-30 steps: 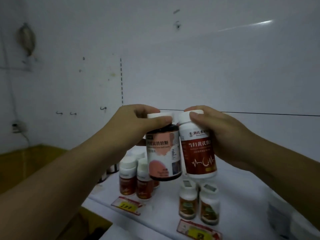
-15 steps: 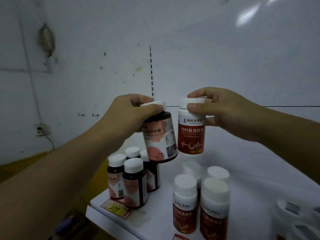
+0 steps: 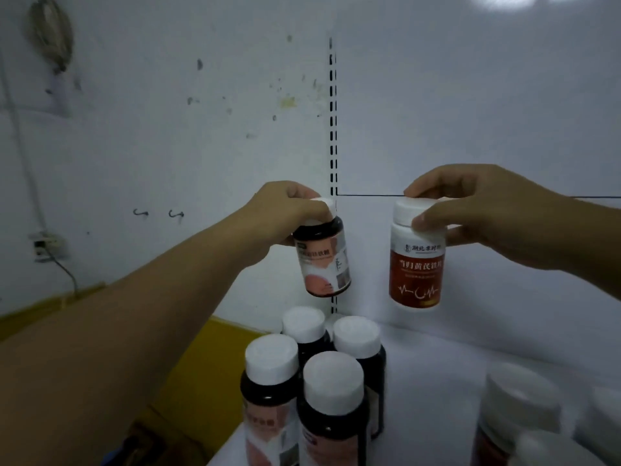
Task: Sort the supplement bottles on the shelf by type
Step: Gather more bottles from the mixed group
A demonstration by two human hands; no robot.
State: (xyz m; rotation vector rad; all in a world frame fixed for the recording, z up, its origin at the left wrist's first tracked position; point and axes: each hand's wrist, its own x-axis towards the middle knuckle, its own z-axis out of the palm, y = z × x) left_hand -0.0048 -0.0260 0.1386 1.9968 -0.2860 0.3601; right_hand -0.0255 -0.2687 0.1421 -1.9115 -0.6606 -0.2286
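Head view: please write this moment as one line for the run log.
left hand: holds dark bottle by cap | right hand: holds white bottle by cap | both above shelf | dark group below

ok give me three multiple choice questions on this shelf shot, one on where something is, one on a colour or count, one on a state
1. Where is the cluster of dark bottles standing on the shelf?
A. below the left hand
B. behind the right hand
C. on the yellow surface

2. What colour are the caps on all the bottles?
A. black
B. white
C. red

3. How is the white bottle being held?
A. lying flat on a palm
B. standing on the shelf, untouched
C. in the air, gripped by its cap

Answers:
1. A, the dark bottles sit on the shelf's left end, under the left hand and its dark bottle.
2. B, every cap in view is white.
3. C, the right hand pinches the cap and the bottle hangs clear of the shelf.
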